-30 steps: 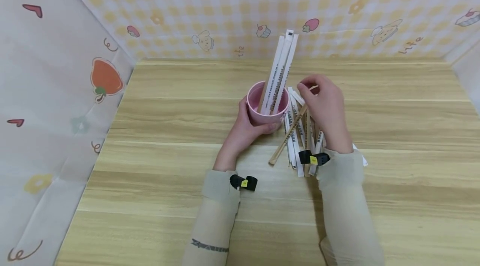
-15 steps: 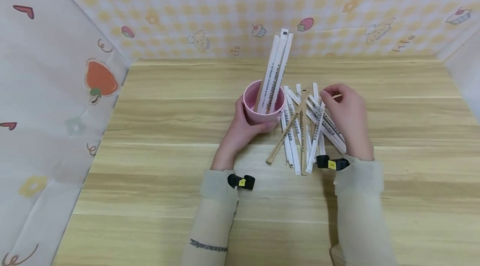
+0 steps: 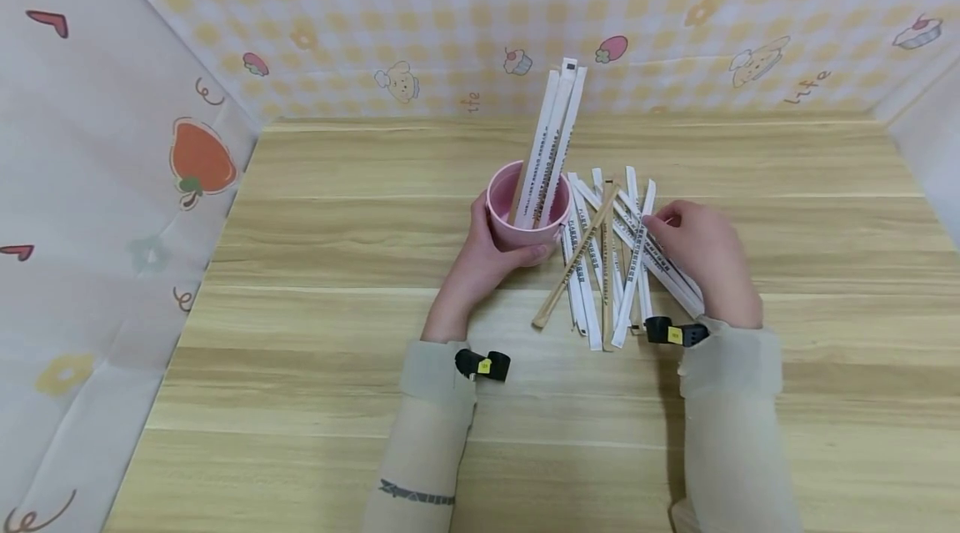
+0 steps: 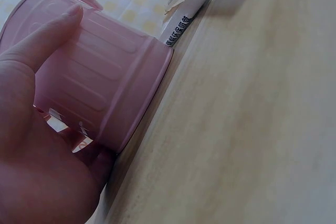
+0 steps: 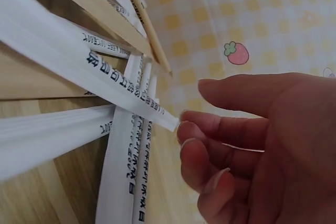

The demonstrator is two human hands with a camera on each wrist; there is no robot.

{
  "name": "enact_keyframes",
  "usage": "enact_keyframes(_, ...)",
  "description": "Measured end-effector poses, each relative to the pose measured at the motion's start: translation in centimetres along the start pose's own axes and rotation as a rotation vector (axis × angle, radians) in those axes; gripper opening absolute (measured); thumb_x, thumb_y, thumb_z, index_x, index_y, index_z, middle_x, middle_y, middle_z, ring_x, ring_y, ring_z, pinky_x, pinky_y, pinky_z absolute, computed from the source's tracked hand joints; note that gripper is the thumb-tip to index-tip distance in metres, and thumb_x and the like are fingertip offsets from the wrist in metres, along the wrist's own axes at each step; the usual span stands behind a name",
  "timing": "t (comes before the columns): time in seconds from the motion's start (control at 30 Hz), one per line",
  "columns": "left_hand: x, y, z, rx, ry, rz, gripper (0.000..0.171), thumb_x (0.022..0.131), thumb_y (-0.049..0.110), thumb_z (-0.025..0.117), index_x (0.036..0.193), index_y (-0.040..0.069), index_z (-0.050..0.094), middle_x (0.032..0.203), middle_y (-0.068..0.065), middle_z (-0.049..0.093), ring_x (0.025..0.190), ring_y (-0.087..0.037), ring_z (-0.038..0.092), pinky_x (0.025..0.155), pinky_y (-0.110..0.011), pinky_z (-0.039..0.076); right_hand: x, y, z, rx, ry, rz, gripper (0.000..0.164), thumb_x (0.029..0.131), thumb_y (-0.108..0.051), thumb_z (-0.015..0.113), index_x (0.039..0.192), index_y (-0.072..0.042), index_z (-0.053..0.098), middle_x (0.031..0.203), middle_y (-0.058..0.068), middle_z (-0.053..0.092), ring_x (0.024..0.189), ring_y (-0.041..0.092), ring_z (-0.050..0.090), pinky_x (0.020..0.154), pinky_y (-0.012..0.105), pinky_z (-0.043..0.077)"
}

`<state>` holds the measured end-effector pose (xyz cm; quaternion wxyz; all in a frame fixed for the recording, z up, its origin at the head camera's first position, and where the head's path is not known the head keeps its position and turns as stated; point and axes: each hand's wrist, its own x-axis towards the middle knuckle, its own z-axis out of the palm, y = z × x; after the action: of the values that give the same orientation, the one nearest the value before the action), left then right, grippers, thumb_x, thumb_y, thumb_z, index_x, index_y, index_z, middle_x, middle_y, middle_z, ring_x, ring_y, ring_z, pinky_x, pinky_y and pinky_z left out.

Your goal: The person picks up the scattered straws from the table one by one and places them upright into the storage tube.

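Fingers (image 4: 97,162) on the left hand (image 3: 483,258) stay curled round the pink cup (image 4: 94,64), thumb across the near wall, the hand coming in from seven o'clock, and grip and cup look just as they did half a second ago. The cup's mouth faces up, and out of it lean white paper-wrapped straws (image 3: 550,149), tops at one o'clock, with a brown edge showing at their left, bunch unchanged!

On to the right, at four o'clock from the cup, and here's the loose pile of straws (image 3: 590,299), white and brown, crossing on the wooden table (image 3: 315,399). One brown straw (image 3: 576,258) slants across the left side, lower end at seven o'clock.

Now the far side of the pile, and here's the movement: the right hand (image 3: 705,258) has slid toward four o'clock since the last frame. The upper end of a white straw (image 3: 634,266), covered by the fingertips then, now shows at twelve o'clock above them. In the right wrist view the thumb stands apart from the index finger, a clear gap between, the other fingers loosely bent. A white straw's end lies right at the index fingertip; whether they touch, I can't tell. Nothing is pinched between finger and thumb.
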<state>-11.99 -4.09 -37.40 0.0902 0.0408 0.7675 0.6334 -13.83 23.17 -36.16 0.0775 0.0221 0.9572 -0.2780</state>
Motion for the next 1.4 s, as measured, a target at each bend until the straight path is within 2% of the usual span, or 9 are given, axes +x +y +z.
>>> enact_keyframes(0.23,0.1,0.0,0.0,0.012,0.004,-0.001,0.099,0.066,0.02,0.079,0.139,0.026,0.012,0.139,0.005,0.026,0.125,-0.011,0.027,0.102,-0.036,0.025,0.2,0.2,0.4,-0.019,-0.13,0.044,0.049,0.087,-0.049,0.048,0.092,-0.002,0.059,0.075,0.01,0.058,0.064,0.024,0.05,0.055,0.034,0.037)
enact_keyframes(0.33,0.1,0.0,0.0,0.012,0.001,-0.006,0.099,0.066,0.02,0.079,0.139,0.026,0.012,0.139,0.005,0.026,0.125,-0.011,0.027,0.102,-0.036,0.024,0.3,0.3,0.6,-0.023,-0.152,0.047,0.05,0.087,-0.049,0.048,0.09,-0.001,0.059,0.07,0.008,0.058,0.061,0.022,0.05,0.054,0.033,0.037)
enact_keyframes(0.5,0.1,0.0,0.0,0.006,0.0,-0.009,0.1,0.066,0.019,0.08,0.139,0.027,0.011,0.139,0.006,0.026,0.125,-0.011,0.026,0.102,-0.036,0.025,0.4,0.5,1.1,-0.039,-0.139,0.048,0.049,0.085,-0.052,0.048,0.084,-0.003,0.058,0.062,0.006,0.055,0.057,0.022,0.049,0.053,0.032,0.035)
enact_keyframes(0.7,0.1,0.0,0.0,0.013,0.005,-0.011,0.1,0.066,0.02,0.079,0.139,0.027,0.011,0.139,0.005,0.025,0.126,-0.011,0.026,0.102,-0.037,0.024,0.6,0.6,1.5,-0.059,-0.107,0.066,0.044,0.086,-0.047,0.05,0.079,-0.004,0.056,0.064,0.007,0.052,0.059,0.023,0.047,0.05,0.031,0.034)
enact_keyframes(1.13,0.1,0.0,0.1,0.007,0.0,-0.015,0.1,0.066,0.02,0.08,0.139,0.028,0.011,0.139,0.006,0.025,0.125,-0.01,0.026,0.102,-0.036,0.025,0.5,0.3,1.4,0.009,-0.143,0.122,0.042,0.088,-0.041,0.048,0.09,-0.001,0.061,0.079,0.011,0.058,0.065,0.023,0.05,0.053,0.031,0.037)
enact_keyframes(1.27,0.1,0.1,0.1,-0.004,-0.002,-0.019,0.1,0.066,0.019,0.079,0.139,0.028,0.011,0.139,0.006,0.026,0.125,-0.011,0.026,0.102,-0.036,0.024,0.5,0.1,1.2,0.03,-0.131,0.13,0.04,0.088,-0.038,0.047,0.092,-0.001,0.061,0.08,0.012,0.059,0.063,0.022,0.051,0.052,0.03,0.038)
enact_keyframes(1.4,0.0,0.0,0.1,-0.015,-0.004,-0.026,0.1,0.066,0.02,0.079,0.139,0.03,0.01,0.139,0.007,0.026,0.125,-0.012,0.027,0.102,-0.036,0.024,0.5,-0.2,0.8,0.051,-0.083,0.11,0.039,0.088,-0.037,0.046,0.092,-0.002,0.061,0.08,0.012,0.058,0.065,0.023,0.05,0.052,0.031,0.037)
